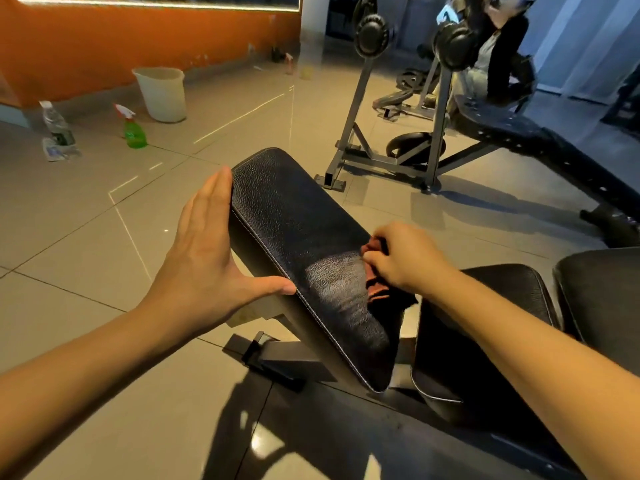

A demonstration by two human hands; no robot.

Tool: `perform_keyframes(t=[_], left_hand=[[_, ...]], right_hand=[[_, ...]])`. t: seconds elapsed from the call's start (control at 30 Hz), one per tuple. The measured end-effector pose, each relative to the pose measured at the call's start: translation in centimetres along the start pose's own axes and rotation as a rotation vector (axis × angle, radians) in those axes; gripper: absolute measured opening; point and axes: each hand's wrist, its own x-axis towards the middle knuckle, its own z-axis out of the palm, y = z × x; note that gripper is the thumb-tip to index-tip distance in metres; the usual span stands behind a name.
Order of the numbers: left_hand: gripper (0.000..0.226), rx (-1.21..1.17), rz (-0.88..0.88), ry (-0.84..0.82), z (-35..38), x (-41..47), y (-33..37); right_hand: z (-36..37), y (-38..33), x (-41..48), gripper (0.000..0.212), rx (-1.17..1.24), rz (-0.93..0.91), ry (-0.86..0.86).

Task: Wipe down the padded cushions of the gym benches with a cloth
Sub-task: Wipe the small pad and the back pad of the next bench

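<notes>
Right hand [403, 258] with fingers curled round a reddish cloth [375, 278], pressing it on the black back cushion [294, 216]; left hand [204, 244], fingers straight, braces the cushion's opposite edge.

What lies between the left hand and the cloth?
Head view: only bare cushion surface, shiny near the cloth, separates it from the left hand.

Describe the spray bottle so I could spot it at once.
At the back left runs an orange wall, with a pale bucket before it. Left of the bucket stands the spray bottle: bright green, unlike the clear water bottle nearby.
</notes>
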Motion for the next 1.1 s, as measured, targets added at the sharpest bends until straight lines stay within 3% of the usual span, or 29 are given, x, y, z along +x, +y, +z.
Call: perform_keyframes(t=[0.03, 0.1, 0.23, 0.3, 0.37, 0.5, 0.57, 0.67, 0.73, 0.87, 0.93, 1.1], left_hand=[[0.15, -0.001, -0.001, -0.001, 0.0, -0.1, 0.0], [0.15, -0.005, -0.001, -0.005, 0.0, -0.1, 0.0], [0.15, 0.004, -0.003, -0.006, -0.2, -0.1, 0.0], [0.15, 0.004, -0.014, -0.006, -0.1, -0.1, 0.1], [0.15, 0.003, -0.016, -0.013, -0.1, 0.0, 0.3], [0.15, -0.009, -0.018, -0.019, -0.2, -0.1, 0.2], [0.15, -0.016, -0.015, -0.014, -0.1, 0.0, 0.1], [0.151, -0.001, -0.008, -0.007, -0.1, 0.0, 0.1], [0.151, 0.0, -0.009, -0.003, 0.0, 0.1, 0.1], [0.151, 0.007, -0.008, -0.002, 0.2, 0.1, -0.1], [0.151, 0.003, -0.01, -0.006, 0.1, 0.0, -0.1], [0.15, -0.002, -0.002, 0.004, 0.1, 0.0, -0.2]], right_hand=[[0.1, 1.3, 0.7, 0.017, -0.05, 0.117, -0.009], [0.4, 1.7, 0.8, 0.02, -0.107, 0.155, 0.001], [-0.1, -4.4, -2.8, 0.013, 0.108, -0.27, 0.045], [-0.1, -5.9, -3.8, 0.013, 0.129, -0.382, 0.041], [0.2, -4.0, -2.0, 0.015, 0.079, -0.273, 0.073], [0.2, 1.2, 1.7, 0.02, -0.03, 0.13, 0.056], [0.4, 0.2, 1.3, 0.019, -0.031, 0.072, 0.074], [0.2, -4.2, -1.0, 0.016, 0.074, -0.256, 0.1], [0.0, -5.2, -1.4, 0.016, 0.035, -0.355, 0.129], [0.0, -0.8, 2.4, 0.014, -0.022, -0.049, 0.108], [0.0, 0.0, 2.7, 0.016, -0.032, 0.004, 0.118], [0.0, -4.1, -0.2, 0.009, -0.012, -0.402, 0.111]])
